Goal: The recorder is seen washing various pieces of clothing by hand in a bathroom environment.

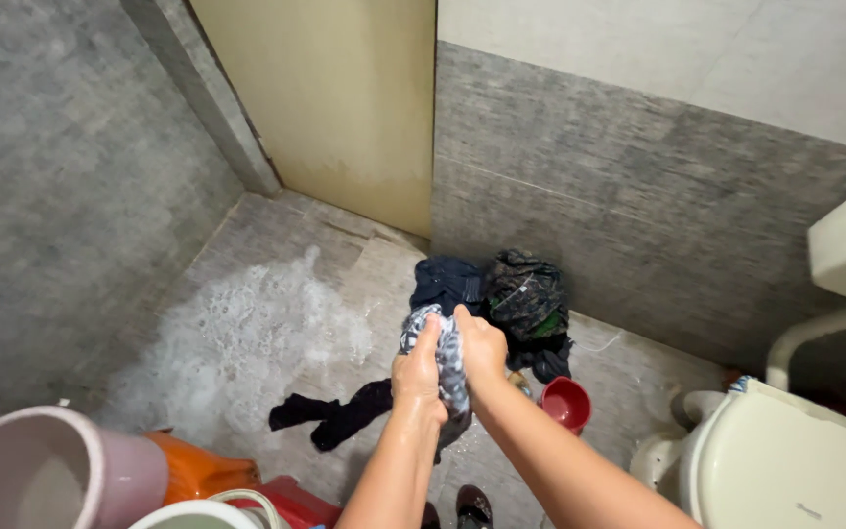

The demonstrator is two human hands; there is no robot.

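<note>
Both my hands grip one wet, twisted cloth (pixel 449 355) with a blue-and-white pattern, held above a bathroom floor. My left hand (pixel 417 380) closes around its lower left side. My right hand (pixel 482 350) closes around its upper right side. The cloth's lower end hangs down between my forearms. Beyond my hands a pile of dark wet clothes (pixel 511 294) lies against the grey tiled wall. A single dark garment (pixel 337 413) lies flat on the floor, below and left of my hands.
Soapy foam (pixel 237 338) spreads over the wet floor at left. A small red mug (pixel 567 403) stands by the pile. A white toilet (pixel 785 460) is at right. A pink bucket (pixel 46 470) and orange and red tubs (pixel 203 470) sit at bottom left. A yellow door (pixel 335 98) is behind.
</note>
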